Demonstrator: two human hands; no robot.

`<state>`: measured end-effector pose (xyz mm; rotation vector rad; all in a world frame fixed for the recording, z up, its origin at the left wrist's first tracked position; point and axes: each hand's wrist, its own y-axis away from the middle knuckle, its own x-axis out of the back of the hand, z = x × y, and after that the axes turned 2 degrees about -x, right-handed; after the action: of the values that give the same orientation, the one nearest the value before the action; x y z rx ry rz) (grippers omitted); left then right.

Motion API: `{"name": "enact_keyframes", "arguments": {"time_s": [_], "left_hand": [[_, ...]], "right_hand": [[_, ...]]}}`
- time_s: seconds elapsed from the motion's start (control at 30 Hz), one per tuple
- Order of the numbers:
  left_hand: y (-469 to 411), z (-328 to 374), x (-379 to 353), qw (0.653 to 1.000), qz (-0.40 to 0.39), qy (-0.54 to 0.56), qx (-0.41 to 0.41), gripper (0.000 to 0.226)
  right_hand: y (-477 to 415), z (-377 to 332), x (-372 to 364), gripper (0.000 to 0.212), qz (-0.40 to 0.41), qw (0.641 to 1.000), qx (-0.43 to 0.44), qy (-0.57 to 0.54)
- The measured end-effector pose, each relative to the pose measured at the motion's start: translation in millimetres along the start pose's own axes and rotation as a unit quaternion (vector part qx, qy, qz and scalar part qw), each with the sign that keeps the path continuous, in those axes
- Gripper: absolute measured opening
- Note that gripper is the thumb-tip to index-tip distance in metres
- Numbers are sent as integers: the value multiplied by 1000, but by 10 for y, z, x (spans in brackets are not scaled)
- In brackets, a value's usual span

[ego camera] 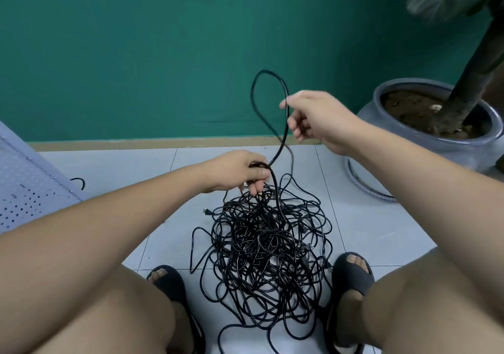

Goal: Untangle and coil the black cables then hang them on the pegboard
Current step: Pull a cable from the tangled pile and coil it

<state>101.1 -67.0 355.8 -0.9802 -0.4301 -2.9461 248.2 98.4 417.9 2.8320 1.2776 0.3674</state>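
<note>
Black cables [270, 250] lie tangled on the floor [368, 217] between pegboard [27, 184] left and plant pot [409, 141] right, bare tile around; one loop [268, 71] rises from the left grip [240, 173], closed round it, to the right grip [313, 116], pinching its side.

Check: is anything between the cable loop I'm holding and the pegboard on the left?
Nothing solid: only bare floor tiles and a small black hook lie between the loop and the pegboard. But the loop, held by the left hand and right hand, runs down into the tangled pile, so it isn't free.
</note>
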Motion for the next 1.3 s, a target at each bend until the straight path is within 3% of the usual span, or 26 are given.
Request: {"name": "enact_keyframes", "arguments": {"time_s": [0.1, 0.23, 0.33, 0.4, 0.6, 0.8, 0.93, 1.03, 1.13, 1.3], "left_hand": [[29, 141, 175, 996, 71, 45, -40, 21], [95, 231, 420, 982, 141, 99, -77, 22], [146, 293, 553, 967, 177, 152, -101, 21], [175, 331, 620, 955, 206, 182, -114, 21], [230, 324, 630, 943, 247, 208, -78, 28], [223, 67, 457, 982, 160, 99, -14, 36], [154, -48, 211, 996, 63, 65, 4, 43], [103, -113, 50, 998, 47, 37, -1, 35], [40, -189, -72, 998, 65, -12, 12, 29], [-52, -196, -175, 986, 156, -52, 1, 46]], "right_hand": [[37, 154, -7, 27, -74, 992, -60, 87], [112, 319, -44, 32, -238, 929, -125, 254], [145, 457, -170, 25, -289, 906, -123, 283], [152, 544, -272, 17, -283, 908, -110, 289], [121, 544, -489, 27, -165, 938, -14, 305], [123, 90, -418, 28, -27, 958, 89, 270], [155, -99, -356, 31, -23, 970, 101, 218], [165, -182, -320, 32, -24, 981, 102, 160], [165, -284, -274, 31, -31, 991, 112, 72], [202, -369, -223, 30, -57, 993, 101, -16]]}}
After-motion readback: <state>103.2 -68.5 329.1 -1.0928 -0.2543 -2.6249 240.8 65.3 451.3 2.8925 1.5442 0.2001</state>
